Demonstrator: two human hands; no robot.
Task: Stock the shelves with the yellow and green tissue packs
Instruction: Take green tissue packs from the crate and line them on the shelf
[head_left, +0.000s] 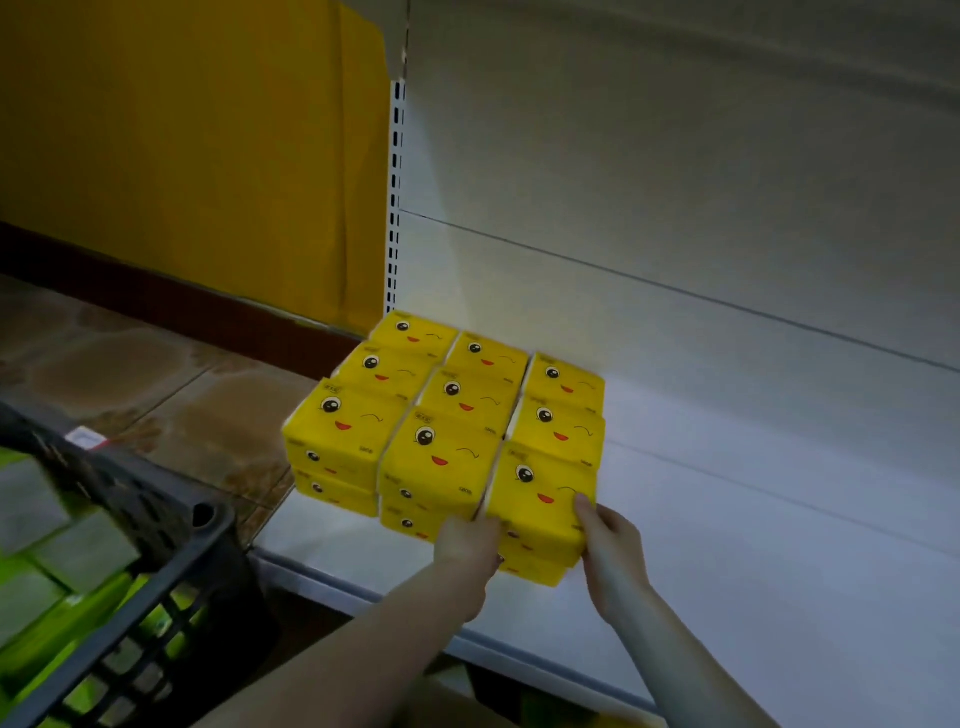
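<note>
- Yellow tissue packs (441, 415) printed with cartoon faces, stacked on the white shelf (753, 545) in three rows running front to back, three stacks deep, at the shelf's left end.
- At least two, perhaps three, layers visible on the front faces of the stacks; exact count hard to tell.
- Front-right stack (540, 499) pinched from both sides between two hands, near the shelf's front edge.
- Left hand (467, 540) pressed against the stack's left side, in the seam between it and the middle front stack; fingers mostly hidden behind the packs, so the exact grip unclear.
- Right hand (610, 545) wrapped around the stack's right front corner, thumb lying on the top pack, fingers out of sight behind the side.
- Both hands closed on that stack, bare forearms reaching in from the bottom of the view.
- Black plastic crate (156, 545) with slotted walls at lower left, off the shelf and left of the arms, well apart from the yellow stacks.
- Green tissue packs (67, 597) inside the crate, blurred, details not readable.
- Slotted white shelf upright (396, 197) just behind the back-left stack, with the white back panel (675, 182) to its right.
- Yellow wall (182, 130) beyond the upright, dark skirting at its foot, brown tiled floor (156, 374) below.
</note>
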